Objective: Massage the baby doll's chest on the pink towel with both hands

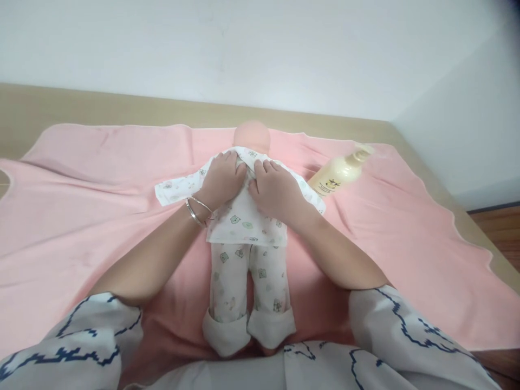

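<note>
A baby doll (pixel 252 134) lies with its smooth, bald head away from me and its legs towards me. It wears a white printed shirt (pixel 247 230) and white printed trousers (pixel 229 276) with rolled cuffs. My left hand (pixel 222 176), with two bangles (pixel 197 211) at the wrist, rests on the left of the shirt's chest. On the right of the chest lies my right hand (pixel 278 189). Both hands have their fingers laid along the cloth and thumbs apart, pointing inward. One sleeve (pixel 174 189) stretches out to the left; the other is partly behind my right forearm.
A pale yellow pump bottle (pixel 337 172) lies tilted to the right of the doll. Beneath everything spreads a wrinkled pink blanket (pixel 122 179) on a wooden surface (pixel 122 105). A white wall (pixel 203 49) stands behind.
</note>
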The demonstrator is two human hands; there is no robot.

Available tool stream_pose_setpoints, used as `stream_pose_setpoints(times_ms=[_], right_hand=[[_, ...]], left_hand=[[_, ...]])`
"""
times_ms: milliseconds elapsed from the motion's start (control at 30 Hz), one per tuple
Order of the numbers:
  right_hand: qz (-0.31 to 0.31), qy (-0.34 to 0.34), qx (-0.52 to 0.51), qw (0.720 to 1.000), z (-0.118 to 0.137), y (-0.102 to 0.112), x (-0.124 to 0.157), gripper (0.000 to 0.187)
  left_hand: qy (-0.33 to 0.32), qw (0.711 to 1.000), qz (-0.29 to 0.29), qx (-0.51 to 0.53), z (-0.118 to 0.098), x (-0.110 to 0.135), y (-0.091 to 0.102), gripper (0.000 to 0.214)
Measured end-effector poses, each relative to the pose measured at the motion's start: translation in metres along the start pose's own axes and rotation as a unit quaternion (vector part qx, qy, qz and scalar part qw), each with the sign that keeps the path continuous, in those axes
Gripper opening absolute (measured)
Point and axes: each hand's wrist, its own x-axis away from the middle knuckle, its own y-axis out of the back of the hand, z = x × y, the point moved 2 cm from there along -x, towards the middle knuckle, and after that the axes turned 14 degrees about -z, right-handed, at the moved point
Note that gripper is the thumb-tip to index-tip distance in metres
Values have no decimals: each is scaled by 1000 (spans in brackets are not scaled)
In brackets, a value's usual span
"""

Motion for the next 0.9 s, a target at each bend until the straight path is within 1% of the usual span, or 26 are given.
stream_pose_setpoints(times_ms=[100,167,233,267,333,467,567,633,700,767,800,900], right_hand=[[16,-51,-46,997,-8,-3,-12,47],[28,-93,-77,992,-18,-9,-23,48],[37,-116,-101,987,-27,-15,-31,52],[37,-116,-108,987,-30,-17,-33,54],[34,-96,-108,989,-31,-20,-34,58],[53,-53,-49,996,-21,-17,-22,64],[58,-18,-5,998,-9,-10,-10,64],[49,-10,9,999,-3,-5,-6,62],[42,-25,1,999,-3,-1,-7,58],[44,-45,-27,998,-9,-1,-13,54],[49,-53,-41,997,-13,-3,-17,53],[58,-59,-82,993,-31,-11,-29,48]], left_hand=[[-4,999,-29,-16,-9,12,-1,39],[-5,1000,-22,-21,-19,23,0,46],[-5,1000,-1,-23,-28,30,3,51],[-5,1000,7,-23,-30,32,4,53],[-11,1000,14,-17,-31,30,5,52],[-42,999,10,-7,-16,11,4,38],[-7,1000,22,18,-2,-2,3,29],[14,999,22,22,1,-3,3,31],[7,1000,6,3,-3,2,2,37],[-3,1000,-12,-19,-12,11,2,43],[-7,1000,-12,-25,-18,17,2,45],[-23,999,26,-39,-37,31,3,54]])
